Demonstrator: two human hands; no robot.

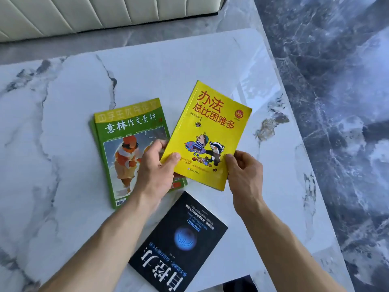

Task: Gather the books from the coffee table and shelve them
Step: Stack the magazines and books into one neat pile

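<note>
A yellow book [208, 131] with red characters and a cartoon cover is held tilted above the white marble coffee table [63, 127]. My left hand [155, 171] grips its lower left corner, thumb on the cover. My right hand [245, 171] holds its lower right edge. Partly under my left hand lies a green magazine [128, 135], flat on the table on top of another green one. A black book [181, 243] with a blue glowing circle lies flat near the front edge, between my forearms.
A cream ribbed sofa [84, 13] stands beyond the table's far edge. Dark blue-grey marble floor [336, 102] runs along the table's right side. A dark object [237, 285] shows at the bottom edge below the table.
</note>
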